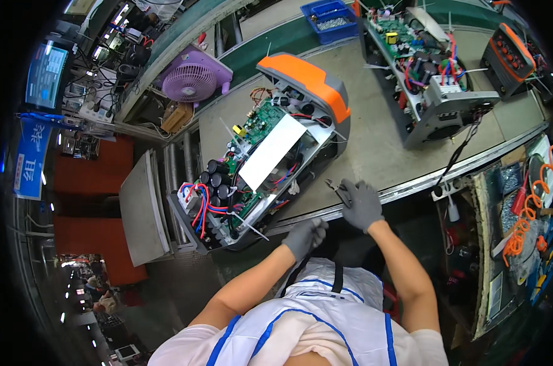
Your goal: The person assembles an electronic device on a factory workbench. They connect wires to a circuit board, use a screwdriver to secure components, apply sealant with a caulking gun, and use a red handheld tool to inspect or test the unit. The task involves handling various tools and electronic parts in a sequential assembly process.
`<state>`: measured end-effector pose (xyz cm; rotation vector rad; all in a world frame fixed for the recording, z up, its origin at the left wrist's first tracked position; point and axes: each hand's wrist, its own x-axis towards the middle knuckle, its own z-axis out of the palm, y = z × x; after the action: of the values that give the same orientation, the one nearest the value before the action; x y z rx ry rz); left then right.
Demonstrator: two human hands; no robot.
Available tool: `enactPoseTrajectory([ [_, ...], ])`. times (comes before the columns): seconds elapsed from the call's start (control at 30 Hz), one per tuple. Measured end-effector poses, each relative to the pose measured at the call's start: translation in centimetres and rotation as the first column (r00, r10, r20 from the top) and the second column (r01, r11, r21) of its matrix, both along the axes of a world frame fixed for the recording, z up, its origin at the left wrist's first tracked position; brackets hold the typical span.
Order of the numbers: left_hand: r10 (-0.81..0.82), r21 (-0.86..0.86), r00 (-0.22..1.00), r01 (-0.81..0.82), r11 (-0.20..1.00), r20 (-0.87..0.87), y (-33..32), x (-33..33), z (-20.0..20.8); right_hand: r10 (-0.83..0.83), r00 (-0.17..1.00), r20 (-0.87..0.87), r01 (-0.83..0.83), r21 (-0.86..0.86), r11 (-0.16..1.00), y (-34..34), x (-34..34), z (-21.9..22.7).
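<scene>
Frame centre: our right hand [362, 204] fingers grip pliers [338, 190] on table [380, 146]; left hand [305, 236] curled, empty; open unit [261, 165] wiring next.

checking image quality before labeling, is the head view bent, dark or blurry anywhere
Head view: strong fisheye, the workbench edge bows and the corners go black; the centre is evenly lit and sharp around the open machine; the right hand is slightly soft.

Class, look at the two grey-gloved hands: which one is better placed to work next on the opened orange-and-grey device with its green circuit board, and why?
Probably the right hand: it rests on the grey worktable holding small metal pliers, beside the device. The left hand is empty-looking, at the table edge.
</scene>
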<state>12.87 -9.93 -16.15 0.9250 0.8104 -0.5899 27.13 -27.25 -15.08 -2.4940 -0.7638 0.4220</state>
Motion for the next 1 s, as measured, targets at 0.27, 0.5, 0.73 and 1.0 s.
enactPoseTrajectory([
  [0.27, 0.562, -0.354, 0.812, -0.579, 0.735, -0.160, 0.0, 7.2, -0.9, 0.358, 0.856, 0.373, -0.236, -0.334, 0.913, 4.3, 4.7, -0.2],
  [0.5, 0.689, -0.485, 0.674, -0.712, 0.509, -0.266, 0.6, 11.3, -2.4, 0.434, 0.836, 0.335, -0.291, -0.401, 0.869, 6.4, 5.6, -1.7],
  [0.73, 0.661, -0.370, 0.720, -0.685, 0.628, -0.210, 1.3, 10.3, -4.9, 0.384, 0.892, 0.240, -0.258, -0.428, 0.866, 7.6, 5.2, -1.0],
  [1.0, 0.597, -0.248, 0.801, -0.590, 0.768, -0.057, 1.6, 9.4, -5.3, 0.313, 0.946, 0.080, -0.267, -0.351, 0.897, 7.6, 5.0, -1.6],
])
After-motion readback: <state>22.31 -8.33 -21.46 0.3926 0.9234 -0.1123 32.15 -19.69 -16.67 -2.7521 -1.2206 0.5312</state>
